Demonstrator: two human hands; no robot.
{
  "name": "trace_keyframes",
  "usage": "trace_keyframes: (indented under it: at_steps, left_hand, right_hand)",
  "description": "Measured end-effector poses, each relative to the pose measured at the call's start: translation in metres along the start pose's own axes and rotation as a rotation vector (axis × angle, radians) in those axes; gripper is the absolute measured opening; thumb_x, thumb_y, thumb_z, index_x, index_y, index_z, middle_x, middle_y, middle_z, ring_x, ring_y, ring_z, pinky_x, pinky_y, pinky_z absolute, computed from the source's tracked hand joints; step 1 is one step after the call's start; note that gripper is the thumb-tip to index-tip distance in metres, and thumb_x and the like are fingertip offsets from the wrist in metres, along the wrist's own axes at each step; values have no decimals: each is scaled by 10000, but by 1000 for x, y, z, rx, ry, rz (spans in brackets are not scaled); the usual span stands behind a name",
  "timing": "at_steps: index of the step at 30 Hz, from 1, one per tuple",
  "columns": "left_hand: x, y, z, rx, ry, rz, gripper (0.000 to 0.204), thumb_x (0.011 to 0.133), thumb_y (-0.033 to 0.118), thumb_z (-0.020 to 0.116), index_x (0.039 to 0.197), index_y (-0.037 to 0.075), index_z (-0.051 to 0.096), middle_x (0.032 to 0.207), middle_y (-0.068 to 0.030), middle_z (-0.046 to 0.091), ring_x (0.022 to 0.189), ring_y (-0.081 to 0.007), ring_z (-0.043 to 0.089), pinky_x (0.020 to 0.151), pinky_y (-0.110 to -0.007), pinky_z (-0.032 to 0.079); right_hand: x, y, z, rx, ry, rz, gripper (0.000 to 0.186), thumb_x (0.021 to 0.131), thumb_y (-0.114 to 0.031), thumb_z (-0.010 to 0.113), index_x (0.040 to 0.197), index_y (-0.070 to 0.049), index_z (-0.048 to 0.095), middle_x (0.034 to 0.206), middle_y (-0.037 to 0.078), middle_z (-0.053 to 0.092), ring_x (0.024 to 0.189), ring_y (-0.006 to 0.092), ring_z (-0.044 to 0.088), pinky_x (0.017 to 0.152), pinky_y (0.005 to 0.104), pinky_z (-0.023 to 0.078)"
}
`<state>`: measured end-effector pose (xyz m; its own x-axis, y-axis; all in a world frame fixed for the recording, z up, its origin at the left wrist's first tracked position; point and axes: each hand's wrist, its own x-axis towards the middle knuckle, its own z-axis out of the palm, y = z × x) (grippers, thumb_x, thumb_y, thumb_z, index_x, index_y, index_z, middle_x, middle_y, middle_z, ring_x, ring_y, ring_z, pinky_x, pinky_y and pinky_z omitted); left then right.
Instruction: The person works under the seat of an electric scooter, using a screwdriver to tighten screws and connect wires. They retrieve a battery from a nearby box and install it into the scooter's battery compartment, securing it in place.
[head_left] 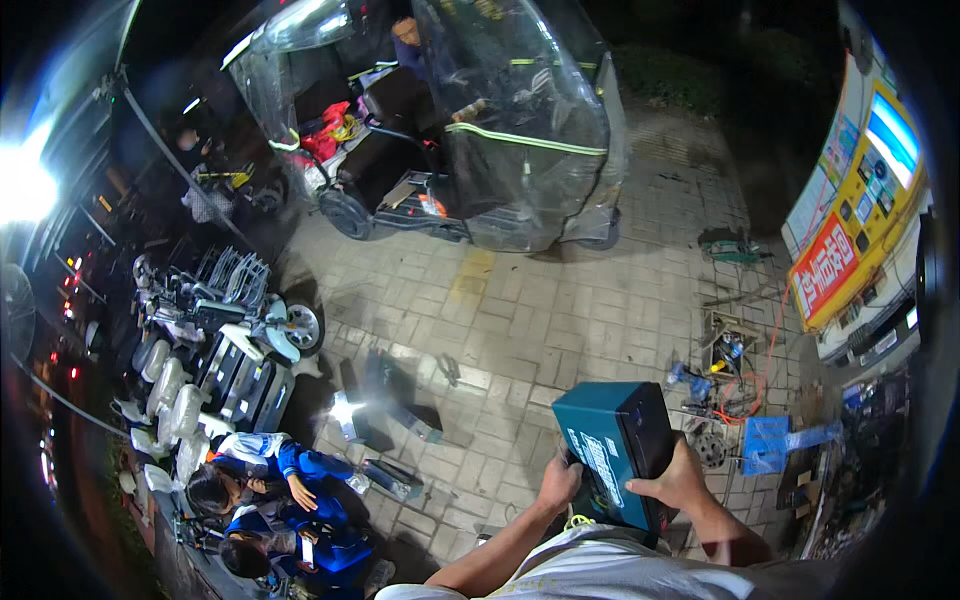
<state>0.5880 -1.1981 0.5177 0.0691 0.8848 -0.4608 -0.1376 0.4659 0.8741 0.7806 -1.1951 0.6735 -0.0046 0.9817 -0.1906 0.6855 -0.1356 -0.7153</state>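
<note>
I hold a teal block battery with a dark top tilted in front of my body, low at centre right. My left hand is closed on its left side. My right hand grips the right side, with the thumb over the printed teal face. My forearms come up from the lower edge, and a bit of yellow-green cord shows below the battery at my white shirt.
A covered tricycle with a person stands ahead. Two people in blue are lower left, beside parked scooters. Metal pieces lie on the paving. Tools and a yellow kiosk are right.
</note>
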Motion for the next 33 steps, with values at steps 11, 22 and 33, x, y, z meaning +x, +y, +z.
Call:
trace_keyframes:
  at_steps: [11,22,33]
  left_hand:
    - [229,197,-184,-203,438,50,451,750,-63,376,1166,-76,548,1010,-108,623,881,-160,542,810,-255,433]
    - [474,399,-397,-57,340,159,402,776,-27,431,1161,-48,546,943,-164,639,860,-191,591,788,-295,451]
    - [721,649,-496,289,47,384,163,741,30,513,849,-87,547,690,-285,587,683,-434,609,667,-482,498]
  right_hand:
    - [383,-183,96,71,-403,-265,870,508,-346,869,1140,99,469,1036,249,619,981,340,623,860,362,483]
    - [684,-389,193,283,-421,-262,716,534,-211,833,1102,55,488,1018,132,564,952,214,544,860,317,434]
    - [862,-524,204,351,405,-37,694,579,-228,730,1184,16,495,1018,110,593,890,210,588,768,331,495]
